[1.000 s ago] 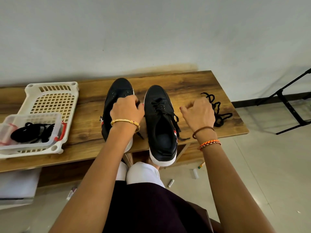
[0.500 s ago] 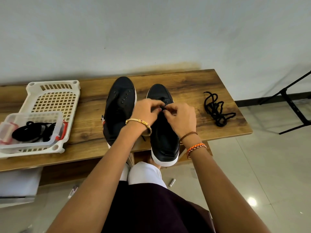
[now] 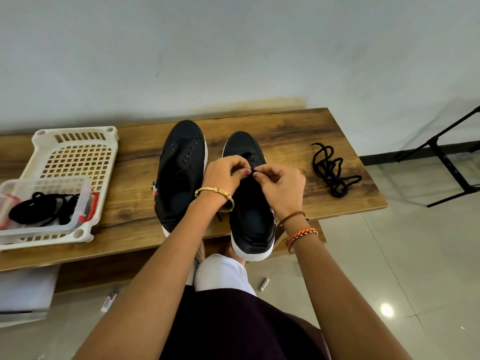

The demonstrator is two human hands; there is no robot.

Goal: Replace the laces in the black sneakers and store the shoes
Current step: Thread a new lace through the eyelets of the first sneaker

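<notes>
Hands, left and right, meet fingertip-to-fingertip over right sneaker, each grip pinching its lace.

No readable text, brand, number or sign anywhere. Small white tube on the floor below the table carries print, too blurred to read. Sneakers, basket and container show no legible labels.
</notes>
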